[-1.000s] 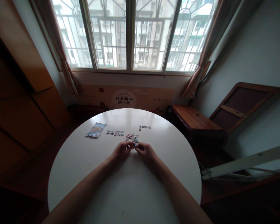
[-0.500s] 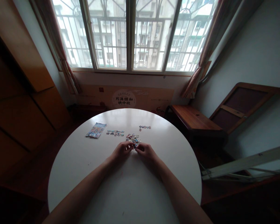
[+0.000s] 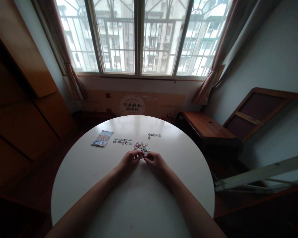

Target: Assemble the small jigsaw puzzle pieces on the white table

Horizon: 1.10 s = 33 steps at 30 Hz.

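Observation:
A heap of loose jigsaw puzzle pieces (image 3: 142,146) lies on the white round table (image 3: 132,201). At its near edge my left hand (image 3: 132,158) has its fingers curled and pinched together. My right hand (image 3: 154,159) faces it from the other side, thumb and fingers also closed. Between the fingertips there is a small dark puzzle piece or pieces, too small to make out clearly. Left of the heap are rows of puzzle pieces (image 3: 123,141). An L-shaped strip of joined pieces (image 3: 154,135) lies behind the heap, to the right.
A colourful picture sheet (image 3: 102,138) lies at the table's left. Beyond the table stands a long printed cardboard panel (image 3: 151,102) under the barred window. A low wooden table (image 3: 206,124) is at the right, with a cabinet (image 3: 47,112) at the left.

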{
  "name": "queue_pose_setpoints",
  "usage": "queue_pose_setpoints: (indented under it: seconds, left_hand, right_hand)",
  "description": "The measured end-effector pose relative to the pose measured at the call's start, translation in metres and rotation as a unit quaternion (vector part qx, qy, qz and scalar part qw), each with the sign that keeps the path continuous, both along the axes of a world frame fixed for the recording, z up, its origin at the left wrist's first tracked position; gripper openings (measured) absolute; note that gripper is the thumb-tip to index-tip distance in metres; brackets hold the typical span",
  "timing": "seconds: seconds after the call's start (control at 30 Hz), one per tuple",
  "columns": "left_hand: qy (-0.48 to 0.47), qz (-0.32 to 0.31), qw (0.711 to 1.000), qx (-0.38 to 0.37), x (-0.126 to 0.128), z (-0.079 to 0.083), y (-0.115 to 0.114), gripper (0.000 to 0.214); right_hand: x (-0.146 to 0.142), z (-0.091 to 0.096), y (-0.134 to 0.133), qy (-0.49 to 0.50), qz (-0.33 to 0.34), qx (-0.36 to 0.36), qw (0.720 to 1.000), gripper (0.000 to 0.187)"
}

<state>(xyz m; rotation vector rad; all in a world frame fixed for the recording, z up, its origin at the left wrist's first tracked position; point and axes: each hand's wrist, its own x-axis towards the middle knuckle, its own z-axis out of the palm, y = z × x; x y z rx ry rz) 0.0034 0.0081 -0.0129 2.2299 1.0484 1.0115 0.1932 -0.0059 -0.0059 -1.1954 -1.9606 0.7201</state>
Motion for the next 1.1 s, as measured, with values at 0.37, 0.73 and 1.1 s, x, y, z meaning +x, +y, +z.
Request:
queue_pose_setpoints:
  seconds: [0.37,0.73,1.1]
  left_hand:
    - [-0.001,0.003,1.0,-0.015,0.0008,-0.0007,-0.0005,0.021]
    - [0.0,0.01,1.0,-0.027,0.0025,0.0026,-0.0031,0.023]
    - [0.005,0.012,1.0,-0.02,0.0019,0.0029,-0.0029,0.023]
  right_hand:
    - [0.0004,-0.0007,-0.0007,-0.005,-0.004,0.001,1.0,0.016]
    - [0.0009,0.0,-0.0014,-0.007,0.003,-0.003,1.0,0.016]
    - [0.0008,0.0004,-0.0007,-0.014,0.001,-0.003,1.0,0.015]
